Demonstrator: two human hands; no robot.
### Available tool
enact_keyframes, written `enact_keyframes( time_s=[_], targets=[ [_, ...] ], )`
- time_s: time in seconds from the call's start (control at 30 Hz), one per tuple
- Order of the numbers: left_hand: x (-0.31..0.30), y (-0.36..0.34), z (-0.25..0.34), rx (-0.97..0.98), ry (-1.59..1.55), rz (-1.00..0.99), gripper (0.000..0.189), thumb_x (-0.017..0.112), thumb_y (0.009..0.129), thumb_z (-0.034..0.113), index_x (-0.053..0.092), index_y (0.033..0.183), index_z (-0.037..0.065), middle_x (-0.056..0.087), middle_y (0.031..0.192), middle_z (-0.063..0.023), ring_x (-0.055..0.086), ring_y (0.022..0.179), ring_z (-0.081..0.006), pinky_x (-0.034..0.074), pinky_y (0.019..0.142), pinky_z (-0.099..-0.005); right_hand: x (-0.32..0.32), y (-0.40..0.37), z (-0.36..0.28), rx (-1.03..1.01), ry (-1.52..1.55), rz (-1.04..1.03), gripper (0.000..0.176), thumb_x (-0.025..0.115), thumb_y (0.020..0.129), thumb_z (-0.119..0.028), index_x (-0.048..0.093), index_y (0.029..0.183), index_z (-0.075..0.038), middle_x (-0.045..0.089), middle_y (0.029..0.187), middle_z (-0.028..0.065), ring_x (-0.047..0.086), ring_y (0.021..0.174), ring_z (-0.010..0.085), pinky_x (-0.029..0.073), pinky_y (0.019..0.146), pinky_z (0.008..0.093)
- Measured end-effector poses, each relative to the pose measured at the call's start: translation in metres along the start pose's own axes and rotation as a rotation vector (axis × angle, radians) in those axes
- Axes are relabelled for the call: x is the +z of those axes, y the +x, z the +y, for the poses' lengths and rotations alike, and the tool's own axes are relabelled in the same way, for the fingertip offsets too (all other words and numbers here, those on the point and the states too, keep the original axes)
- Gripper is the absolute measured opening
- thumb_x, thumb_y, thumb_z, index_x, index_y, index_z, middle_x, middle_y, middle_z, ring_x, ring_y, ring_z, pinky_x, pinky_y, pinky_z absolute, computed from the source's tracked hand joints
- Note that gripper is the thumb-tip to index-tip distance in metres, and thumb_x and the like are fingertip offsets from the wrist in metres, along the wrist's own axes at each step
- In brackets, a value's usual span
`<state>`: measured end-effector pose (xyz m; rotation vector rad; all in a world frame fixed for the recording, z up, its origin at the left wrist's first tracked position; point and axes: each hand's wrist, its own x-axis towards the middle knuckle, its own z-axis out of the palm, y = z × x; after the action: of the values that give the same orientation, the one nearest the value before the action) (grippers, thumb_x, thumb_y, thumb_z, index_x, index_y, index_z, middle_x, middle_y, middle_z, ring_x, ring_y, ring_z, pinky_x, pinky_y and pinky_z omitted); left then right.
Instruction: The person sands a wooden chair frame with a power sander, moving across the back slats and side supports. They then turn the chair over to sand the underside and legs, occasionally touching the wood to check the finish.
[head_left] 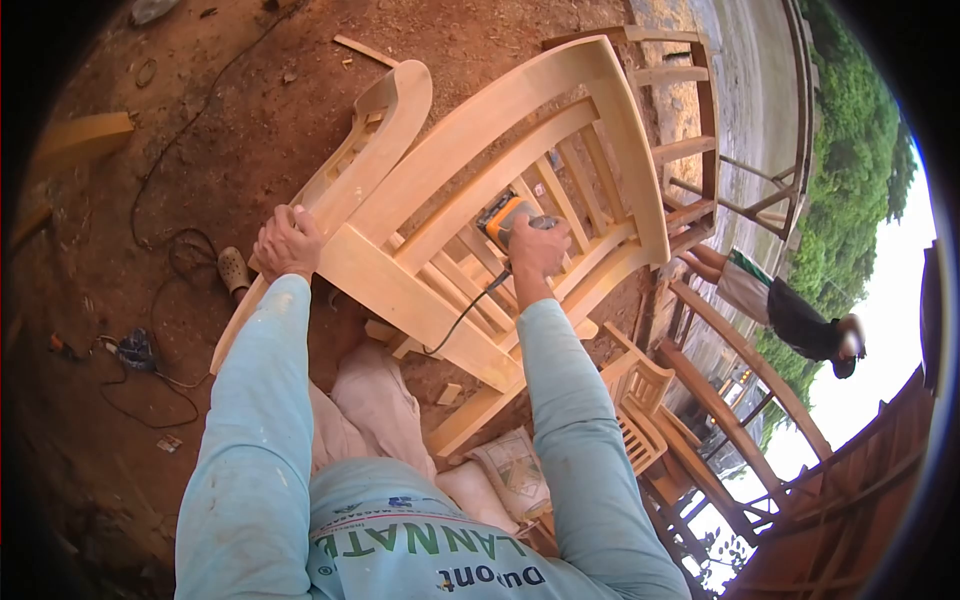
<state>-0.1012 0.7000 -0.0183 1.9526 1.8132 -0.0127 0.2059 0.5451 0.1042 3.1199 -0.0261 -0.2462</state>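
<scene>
A pale wooden chair frame [390, 290] with slats lies tilted in front of me. My left hand [288, 242] is closed over the curved wooden armrest [375, 175] near its joint with the frame. In my right hand [538, 245] is an orange and black power sander [500, 218], which rests at the slats near the middle of the chair. The sander's dark cord [462, 318] hangs down from it across the frame. My fingers partly hide the tool.
A person [790, 305] in a dark top stands at the right by wooden railings [735, 375]. Another slatted chair [640, 400] is at the lower right. Cords [150, 180] run over the dirt floor at the left, near a wooden piece [85, 138].
</scene>
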Motion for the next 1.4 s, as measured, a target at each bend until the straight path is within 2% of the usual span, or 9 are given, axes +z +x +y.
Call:
enact_keyframes(
  time_s=[0.1, 0.47, 0.7, 0.73, 0.87, 1.07, 1.17, 1.27, 1.4],
  targets=[
    [0.001, 0.001, 0.000, 0.009, -0.006, 0.017, 0.037, 0.051, 0.102, 0.043, 0.069, 0.105, 0.011, 0.076, 0.103, -0.0163, 0.070, 0.100, -0.0399, 0.052, 0.088, -0.0546, 0.011, 0.000, 0.003, -0.075, 0.024, 0.034, 0.072, 0.074, 0.081, -0.043, 0.054, 0.138, -0.005, 0.058, 0.127, 0.0245, 0.063, 0.116, 0.0442, 0.052, 0.100, 0.0547],
    [0.004, 0.001, -0.003, 0.009, -0.005, 0.023, 0.036, 0.051, 0.101, 0.042, 0.069, 0.104, 0.011, 0.076, 0.102, -0.0156, 0.070, 0.099, -0.0397, 0.052, 0.088, -0.0547, 0.011, 0.033, 0.070, 0.067, 0.014, 0.078, 0.072, 0.075, 0.074, -0.046, 0.060, 0.132, -0.005, 0.064, 0.126, 0.0266, 0.063, 0.118, 0.0441, 0.051, 0.104, 0.0515],
    [0.003, 0.001, -0.001, 0.011, -0.014, 0.031, 0.036, 0.051, 0.101, 0.042, 0.069, 0.104, 0.011, 0.076, 0.101, -0.0154, 0.070, 0.100, -0.0398, 0.052, 0.088, -0.0545, 0.010, 0.014, 0.028, -0.011, 0.052, 0.071, 0.069, 0.074, 0.076, -0.045, 0.059, 0.131, -0.006, 0.062, 0.127, 0.0265, 0.062, 0.119, 0.0456, 0.049, 0.105, 0.0535],
    [0.002, 0.001, -0.001, 0.009, -0.015, 0.029, 0.036, 0.051, 0.101, 0.043, 0.069, 0.104, 0.011, 0.076, 0.101, -0.0155, 0.070, 0.101, -0.0399, 0.052, 0.088, -0.0544, 0.012, 0.011, 0.021, -0.064, 0.011, 0.104, 0.065, 0.073, 0.078, -0.042, 0.059, 0.130, -0.006, 0.062, 0.123, 0.0241, 0.064, 0.114, 0.0436, 0.052, 0.100, 0.0540],
    [-0.001, 0.003, 0.000, 0.003, -0.022, 0.003, 0.038, 0.050, 0.100, 0.043, 0.070, 0.106, 0.011, 0.077, 0.103, -0.0162, 0.070, 0.101, -0.0409, 0.052, 0.089, -0.0547, 0.007, 0.002, 0.009, -0.094, 0.071, 0.065, 0.068, 0.074, 0.078, -0.041, 0.058, 0.134, -0.006, 0.060, 0.122, 0.0239, 0.064, 0.113, 0.0431, 0.053, 0.098, 0.0532],
    [0.004, 0.003, -0.003, 0.006, -0.033, 0.010, 0.039, 0.049, 0.101, 0.043, 0.070, 0.108, 0.011, 0.077, 0.105, -0.0163, 0.070, 0.102, -0.0417, 0.051, 0.089, -0.0549, 0.010, 0.025, 0.062, -0.037, 0.048, 0.093, 0.065, 0.074, 0.078, -0.042, 0.060, 0.132, -0.008, 0.061, 0.123, 0.0249, 0.065, 0.112, 0.0440, 0.054, 0.098, 0.0546],
    [-0.001, 0.001, 0.001, -0.001, -0.024, 0.008, 0.040, 0.049, 0.102, 0.043, 0.070, 0.107, 0.011, 0.077, 0.104, -0.0161, 0.070, 0.102, -0.0417, 0.051, 0.089, -0.0547, 0.009, 0.036, 0.092, 0.026, 0.034, 0.086, 0.067, 0.073, 0.076, -0.045, 0.062, 0.130, -0.007, 0.064, 0.122, 0.0255, 0.064, 0.116, 0.0451, 0.051, 0.102, 0.0533],
    [0.000, 0.001, 0.000, -0.004, -0.024, 0.017, 0.039, 0.049, 0.102, 0.043, 0.070, 0.107, 0.011, 0.077, 0.104, -0.0161, 0.069, 0.101, -0.0417, 0.051, 0.089, -0.0547, 0.006, 0.036, 0.097, 0.033, 0.037, 0.081, 0.064, 0.074, 0.076, -0.041, 0.061, 0.129, -0.007, 0.061, 0.125, 0.0257, 0.064, 0.114, 0.0444, 0.053, 0.099, 0.0548],
    [0.000, 0.001, 0.000, -0.008, -0.028, -0.004, 0.038, 0.050, 0.102, 0.042, 0.070, 0.106, 0.010, 0.076, 0.104, -0.0168, 0.069, 0.101, -0.0421, 0.051, 0.089, -0.0547, 0.017, 0.031, 0.080, -0.092, 0.090, 0.128, 0.063, 0.075, 0.076, -0.041, 0.062, 0.128, -0.006, 0.061, 0.120, 0.0247, 0.063, 0.112, 0.0435, 0.053, 0.098, 0.0541]
  ],
)
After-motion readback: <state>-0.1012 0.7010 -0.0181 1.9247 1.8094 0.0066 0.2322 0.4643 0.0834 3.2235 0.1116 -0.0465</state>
